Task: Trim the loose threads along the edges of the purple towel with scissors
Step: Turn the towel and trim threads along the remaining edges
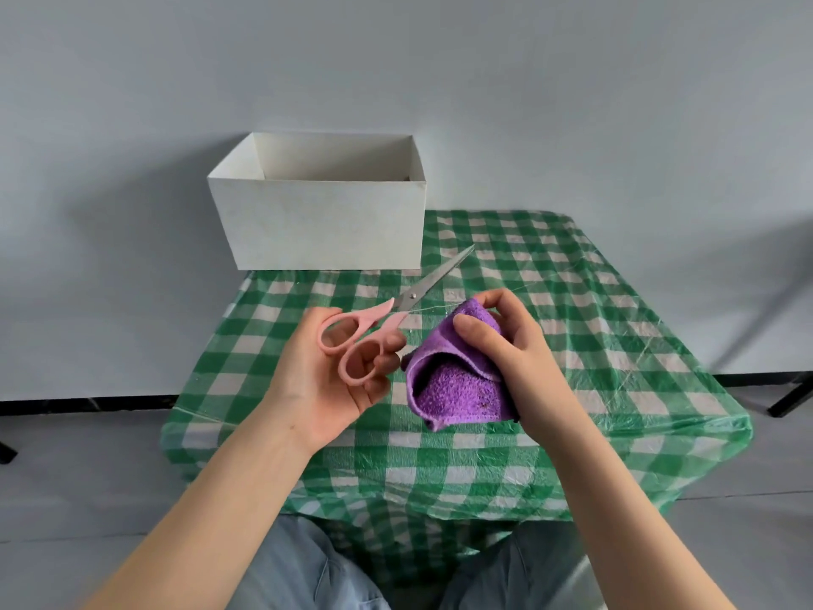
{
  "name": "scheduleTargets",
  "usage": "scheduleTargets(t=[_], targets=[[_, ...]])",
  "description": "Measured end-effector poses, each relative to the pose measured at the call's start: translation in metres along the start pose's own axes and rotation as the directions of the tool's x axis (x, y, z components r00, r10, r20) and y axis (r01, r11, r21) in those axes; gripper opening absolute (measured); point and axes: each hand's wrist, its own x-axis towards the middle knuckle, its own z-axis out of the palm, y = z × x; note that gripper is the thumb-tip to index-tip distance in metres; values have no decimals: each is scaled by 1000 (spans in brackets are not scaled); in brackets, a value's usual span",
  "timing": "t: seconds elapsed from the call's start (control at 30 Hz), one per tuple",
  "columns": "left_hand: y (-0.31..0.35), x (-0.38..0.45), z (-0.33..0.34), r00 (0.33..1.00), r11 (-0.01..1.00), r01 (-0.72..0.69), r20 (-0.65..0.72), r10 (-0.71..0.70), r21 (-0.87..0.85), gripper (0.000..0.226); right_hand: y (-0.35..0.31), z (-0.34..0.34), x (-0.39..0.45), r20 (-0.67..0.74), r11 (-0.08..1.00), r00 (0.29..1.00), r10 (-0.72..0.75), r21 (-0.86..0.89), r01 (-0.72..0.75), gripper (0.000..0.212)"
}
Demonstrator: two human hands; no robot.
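My right hand (506,341) grips a bunched purple towel (457,389) above the table, thumb pressed on its upper fold, fingers curled behind it. The towel's stitched edge curls toward me. My left hand (325,380), palm up, holds pink-handled scissors (382,319) by the handle loops; the fingers curl under the loops rather than through them. The closed steel blades point up and right, toward the box, just left of the towel. A thin pale thread runs from the towel's top toward the blades.
A white open-topped box (316,222) stands at the table's far left corner against the wall. The small table wears a green-and-white checked plastic cloth (572,345). My knees in blue jeans (308,574) sit under its near edge. A black leg (787,398) stands at right.
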Motion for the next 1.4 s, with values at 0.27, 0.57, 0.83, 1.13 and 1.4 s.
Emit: scheduleTargets(t=[0.27,0.57,0.83,1.13,1.4], targets=[[-3,-2,6,993,991,-71,-105,60,-113,35,-4,15,-5,-193,905,907,-373,-292,310,20],[-7,-3,9,985,984,-118,-107,133,132,42,6,20,3,14,342,580,-814,-797,499,19],[2,-4,3,997,994,-48,72,41,103,30,1,-2,18,-202,462,579,-790,-817,345,20],[-1,-6,6,994,993,-35,107,22,116,34,9,1,23,-131,298,543,-829,-926,233,15],[-12,-7,10,992,1000,7,123,-6,-8,29,19,17,17,-11,203,504,-864,-922,329,12]])
